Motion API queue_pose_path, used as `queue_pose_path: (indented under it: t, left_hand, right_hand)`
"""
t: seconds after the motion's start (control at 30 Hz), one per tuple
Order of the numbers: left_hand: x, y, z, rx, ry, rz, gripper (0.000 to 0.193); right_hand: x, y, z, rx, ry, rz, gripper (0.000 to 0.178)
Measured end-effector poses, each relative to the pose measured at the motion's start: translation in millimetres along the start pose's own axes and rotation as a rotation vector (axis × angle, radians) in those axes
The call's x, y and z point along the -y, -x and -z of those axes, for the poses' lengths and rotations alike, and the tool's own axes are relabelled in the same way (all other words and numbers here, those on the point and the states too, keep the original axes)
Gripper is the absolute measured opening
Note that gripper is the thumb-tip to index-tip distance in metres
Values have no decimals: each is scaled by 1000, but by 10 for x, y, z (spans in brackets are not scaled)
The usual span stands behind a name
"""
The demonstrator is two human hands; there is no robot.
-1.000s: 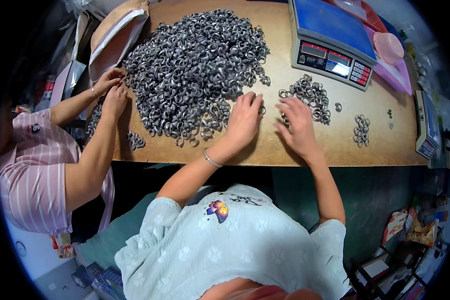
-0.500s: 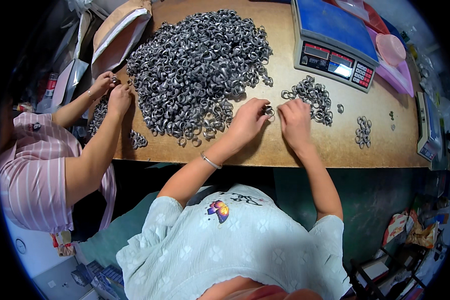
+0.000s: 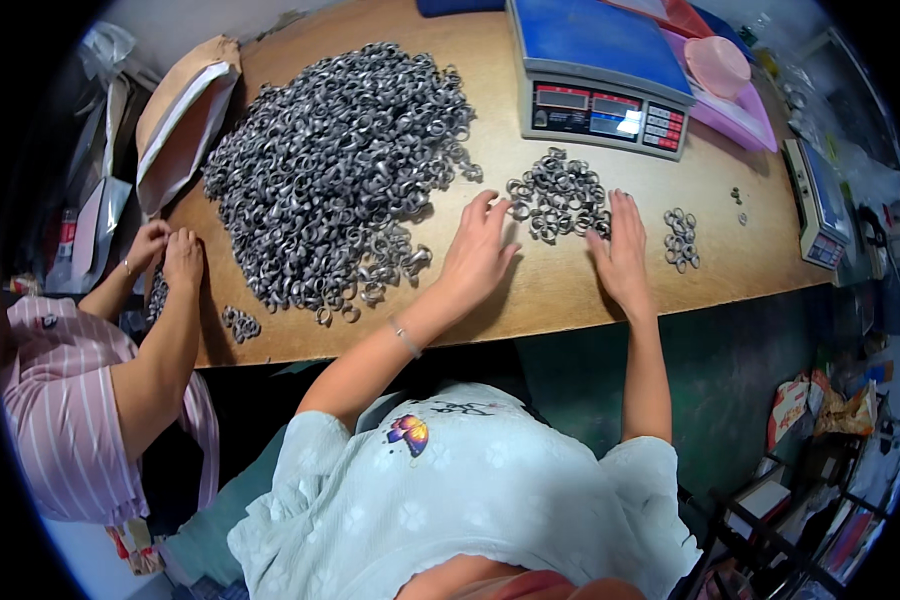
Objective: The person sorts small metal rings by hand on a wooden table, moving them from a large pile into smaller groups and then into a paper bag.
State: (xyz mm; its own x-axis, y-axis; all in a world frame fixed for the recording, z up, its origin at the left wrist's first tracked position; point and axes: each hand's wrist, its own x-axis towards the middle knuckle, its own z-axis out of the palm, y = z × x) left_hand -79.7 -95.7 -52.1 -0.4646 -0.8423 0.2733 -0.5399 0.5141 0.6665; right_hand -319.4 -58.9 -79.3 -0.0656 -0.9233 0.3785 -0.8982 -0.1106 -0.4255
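A broad wooden table (image 3: 550, 285) stretches across a cluttered room, its tan top catching a pale wash of light near the middle and deepening to brown at the left end. A light grey wall (image 3: 205, 25) rises behind the far left edge; another pale, bluish wall (image 3: 80, 560) shows at lower left. Dark green floor (image 3: 710, 360) spreads beneath the near edge, falling into black shadow to the left. At lower right, a dark-framed rack (image 3: 770, 541) stands loaded with items, many too dim to identify.
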Motion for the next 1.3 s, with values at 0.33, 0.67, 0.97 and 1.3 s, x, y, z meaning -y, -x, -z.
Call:
queue_pose_path:
  t: [0.33, 0.67, 0.97, 1.3]
  left_hand:
    - [-28, -105, -240, 60, 16, -23, 68]
    - [-21, -208, -435, 57, 29, -74, 79]
    - [-155, -371, -737, -38, -164, -59, 73]
    - [-341, -126, -421, -49, -147, -34, 69]
  right_hand:
    - [-238, -210, -54, -92, -78, -9, 28]
    - [-189, -51, 432, -282, 451, 54, 32]
    - [-1281, -80, 395, -165, 231, -186, 30]
    - [-1361, -391, 504, -309, 571, -131, 25]
